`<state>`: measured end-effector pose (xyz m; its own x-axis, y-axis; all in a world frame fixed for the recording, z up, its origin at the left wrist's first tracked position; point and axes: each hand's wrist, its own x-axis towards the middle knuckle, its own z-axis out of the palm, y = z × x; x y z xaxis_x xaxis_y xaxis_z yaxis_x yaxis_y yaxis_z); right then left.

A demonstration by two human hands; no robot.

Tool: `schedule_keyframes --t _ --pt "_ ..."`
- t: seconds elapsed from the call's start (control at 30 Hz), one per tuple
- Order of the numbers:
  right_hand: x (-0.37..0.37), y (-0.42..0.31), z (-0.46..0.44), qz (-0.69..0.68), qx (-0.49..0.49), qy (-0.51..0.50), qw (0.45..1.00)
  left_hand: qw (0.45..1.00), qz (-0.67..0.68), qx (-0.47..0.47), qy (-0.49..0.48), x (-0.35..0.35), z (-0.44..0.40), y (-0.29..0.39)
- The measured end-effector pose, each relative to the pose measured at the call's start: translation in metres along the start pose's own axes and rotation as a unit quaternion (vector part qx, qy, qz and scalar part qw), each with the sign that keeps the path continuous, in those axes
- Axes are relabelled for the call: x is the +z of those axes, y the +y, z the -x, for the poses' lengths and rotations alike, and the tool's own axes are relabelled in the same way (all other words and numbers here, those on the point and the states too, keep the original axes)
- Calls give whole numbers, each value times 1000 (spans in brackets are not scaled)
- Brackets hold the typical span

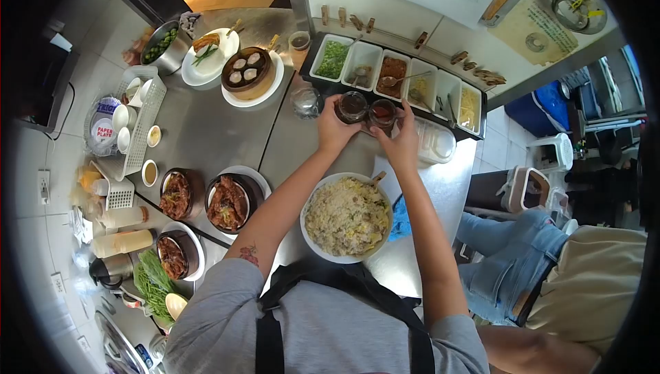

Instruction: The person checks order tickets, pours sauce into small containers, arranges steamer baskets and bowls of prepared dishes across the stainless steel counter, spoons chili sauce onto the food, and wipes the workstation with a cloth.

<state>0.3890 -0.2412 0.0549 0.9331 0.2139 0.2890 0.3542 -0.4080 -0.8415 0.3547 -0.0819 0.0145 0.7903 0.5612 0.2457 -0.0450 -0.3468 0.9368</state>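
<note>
My left hand [333, 130] is wrapped round a small glass jar [353, 104] with dark contents. Beside it, my right hand [401, 144] grips a second glass jar [382, 111] whose contents look reddish brown. Both jars are held close together at the near side of the black condiment rack [474, 133]. Between my forearms, nearer my body, stands a white bowl [303, 228] heaped with fried rice [347, 214]. A clear plastic-wrapped bundle [306, 102] lies left of my left hand, and a clear lidded container [437, 143] sits right of my right hand.
Braised meat bowls [228, 203] stand at the left. Farther back are a dumpling steamer [245, 71], a plate [194, 71] and a white basket [152, 102]. A blue cloth [399, 221] lies by the rice bowl. Another person [515, 264] stands close on my right.
</note>
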Motion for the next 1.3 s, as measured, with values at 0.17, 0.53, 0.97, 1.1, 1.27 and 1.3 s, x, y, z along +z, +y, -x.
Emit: schedule_keyframes --t 0.17,0.53,0.97,1.1,1.27,1.3 --pt "6 -16 -14 52 31 3 998 998 -60 -2 -11 -3 1 0" --pt "-8 -37 14 30 -28 15 999 995 -60 27 -72 -28 56 51" --pt "-8 -178 103 -50 -111 -239 963 997 -62 21 35 -194 132 134" --pt "35 -224 141 -219 44 -352 909 981 -150 -4 124 -245 161 132" --pt "66 -238 160 -374 187 -436 797 961 -205 -32 184 -288 186 122" --pt "71 -239 160 -406 219 -432 775 957 -219 -48 184 -295 190 122"
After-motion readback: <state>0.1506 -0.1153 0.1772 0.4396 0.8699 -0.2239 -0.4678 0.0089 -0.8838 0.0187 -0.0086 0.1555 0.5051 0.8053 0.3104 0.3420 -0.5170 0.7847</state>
